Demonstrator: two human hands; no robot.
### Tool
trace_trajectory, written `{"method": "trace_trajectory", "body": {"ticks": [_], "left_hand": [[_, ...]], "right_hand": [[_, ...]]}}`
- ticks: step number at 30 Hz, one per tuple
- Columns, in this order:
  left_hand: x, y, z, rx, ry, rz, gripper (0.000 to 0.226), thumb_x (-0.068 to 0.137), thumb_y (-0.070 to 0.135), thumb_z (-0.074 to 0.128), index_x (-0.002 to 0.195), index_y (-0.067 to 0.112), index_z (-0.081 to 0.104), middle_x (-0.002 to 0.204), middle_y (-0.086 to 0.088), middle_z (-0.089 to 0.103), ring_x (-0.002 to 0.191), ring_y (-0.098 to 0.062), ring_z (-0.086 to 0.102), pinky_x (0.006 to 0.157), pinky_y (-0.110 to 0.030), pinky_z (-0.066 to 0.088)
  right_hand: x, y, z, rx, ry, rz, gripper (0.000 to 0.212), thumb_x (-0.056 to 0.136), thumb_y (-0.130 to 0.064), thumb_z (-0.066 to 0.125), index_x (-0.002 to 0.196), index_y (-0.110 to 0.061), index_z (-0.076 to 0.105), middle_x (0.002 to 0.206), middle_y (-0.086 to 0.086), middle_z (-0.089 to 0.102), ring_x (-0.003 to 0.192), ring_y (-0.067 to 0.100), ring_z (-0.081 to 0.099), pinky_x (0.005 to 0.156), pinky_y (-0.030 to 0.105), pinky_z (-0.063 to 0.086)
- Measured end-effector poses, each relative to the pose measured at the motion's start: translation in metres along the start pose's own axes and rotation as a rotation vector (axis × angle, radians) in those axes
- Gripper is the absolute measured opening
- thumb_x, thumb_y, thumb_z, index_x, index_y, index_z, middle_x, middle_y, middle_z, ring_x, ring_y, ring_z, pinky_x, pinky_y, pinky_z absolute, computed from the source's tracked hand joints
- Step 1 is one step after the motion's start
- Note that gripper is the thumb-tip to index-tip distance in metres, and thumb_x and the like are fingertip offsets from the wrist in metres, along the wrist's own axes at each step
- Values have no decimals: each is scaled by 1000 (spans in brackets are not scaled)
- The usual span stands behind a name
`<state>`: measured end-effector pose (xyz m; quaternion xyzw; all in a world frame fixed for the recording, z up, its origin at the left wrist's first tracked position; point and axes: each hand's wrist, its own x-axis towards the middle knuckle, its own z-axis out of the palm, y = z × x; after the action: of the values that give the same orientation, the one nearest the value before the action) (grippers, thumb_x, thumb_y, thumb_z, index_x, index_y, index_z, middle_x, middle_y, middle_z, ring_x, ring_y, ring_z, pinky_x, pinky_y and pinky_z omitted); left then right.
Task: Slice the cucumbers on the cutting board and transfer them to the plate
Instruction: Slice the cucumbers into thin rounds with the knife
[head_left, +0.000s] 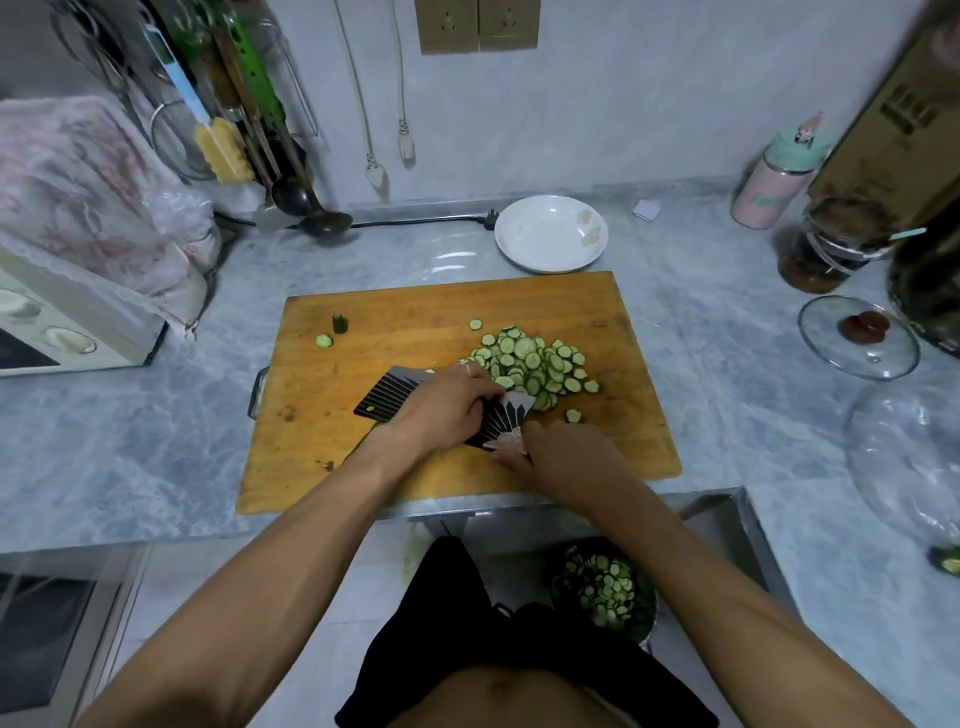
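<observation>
A heap of cucumber slices (530, 364) lies on the right half of the wooden cutting board (363, 457). A black ribbed cleaver (384, 397) lies low across the board just left of the heap. My left hand (447, 405) rests on top of the blade, its fingers bent down against the edge of the heap. My right hand (566, 457) grips the cleaver's handle at the board's near side. Two cucumber end pieces (340, 323) sit at the board's far left. The white plate (550, 234) stands behind the board with no slices on it.
A bowl of cucumber slices (602, 587) sits in the sink below the counter edge. A glass lid (857, 338), jars (815, 254) and a pink bottle (769, 182) stand to the right. A cloth-covered oven (62, 312) and hanging utensils (234, 130) are on the left.
</observation>
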<state>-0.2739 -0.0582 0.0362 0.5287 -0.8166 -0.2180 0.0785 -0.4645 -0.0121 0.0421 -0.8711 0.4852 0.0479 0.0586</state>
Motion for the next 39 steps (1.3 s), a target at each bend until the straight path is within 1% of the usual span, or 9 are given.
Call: {"method": "trace_trajectory", "body": {"ticks": [4, 7, 11, 14, 18, 22, 28, 35, 39], "left_hand": [[15, -6, 5, 39, -41, -150, 54, 86, 3, 42, 138, 14, 51, 144, -7, 46, 132, -29, 40, 106, -40, 38], [3, -6, 0, -62, 231, -146, 47, 88, 1, 43, 131, 12, 59, 138, -9, 54, 129, -26, 46, 106, -38, 40], [-37, -3, -8, -242, 676, -122, 33, 86, -5, 53, 110, 8, 71, 109, -3, 69, 102, -10, 59, 89, -15, 44], [-70, -9, 2, -306, 820, -209, 30, 83, -6, 56, 101, 10, 75, 98, 4, 68, 92, -1, 59, 82, -6, 41], [-94, -36, 35, -236, 801, -363, 22, 86, 3, 60, 101, 11, 74, 103, 0, 69, 98, -14, 61, 89, -27, 48], [-91, -50, 56, -200, 644, -563, 30, 87, 28, 70, 114, 15, 68, 113, -4, 64, 106, -22, 55, 88, -28, 43], [-93, -52, 67, -283, 713, -606, 24, 88, 17, 68, 111, 10, 69, 109, -7, 69, 100, -24, 62, 84, -25, 46], [-97, -60, 70, -181, 673, -539, 14, 85, 9, 67, 95, 2, 74, 104, -12, 70, 94, -31, 64, 77, -27, 47], [-97, -61, 71, -241, 679, -540, 17, 86, 9, 65, 99, 6, 76, 111, -10, 70, 101, -28, 63, 83, -28, 50]], "right_hand": [[3, -4, 0, -4, 2, 15, 62, 98, -66, 26, 101, -11, 55, 93, 8, 66, 84, 27, 66, 59, 34, 37], [4, -2, 4, 75, -2, 65, 62, 97, -67, 26, 99, -12, 55, 92, 7, 65, 81, 25, 65, 62, 35, 42], [5, -3, 13, 377, -2, 196, 59, 97, -65, 32, 90, -13, 58, 84, 7, 65, 75, 25, 63, 67, 37, 52], [8, -9, 14, 607, -4, 252, 62, 92, -72, 32, 68, -18, 53, 66, 1, 60, 63, 21, 60, 58, 31, 46], [14, -23, 14, 790, -18, 259, 84, 81, -83, 23, 70, -8, 60, 62, 4, 59, 59, 19, 58, 58, 33, 45], [18, -37, 10, 845, -72, 230, 73, 86, -76, 27, 62, -11, 52, 59, 5, 54, 55, 16, 52, 57, 32, 40], [13, -51, 4, 808, -158, 145, 63, 98, -62, 31, 56, -15, 39, 55, 5, 46, 54, 20, 48, 54, 33, 34], [5, -69, -5, 791, -244, 87, 62, 102, -55, 28, 64, -11, 48, 71, 12, 57, 69, 24, 53, 64, 32, 37], [5, -75, -3, 803, -250, 81, 61, 104, -54, 24, 63, -14, 47, 71, 9, 56, 71, 23, 54, 66, 31, 35]]}}
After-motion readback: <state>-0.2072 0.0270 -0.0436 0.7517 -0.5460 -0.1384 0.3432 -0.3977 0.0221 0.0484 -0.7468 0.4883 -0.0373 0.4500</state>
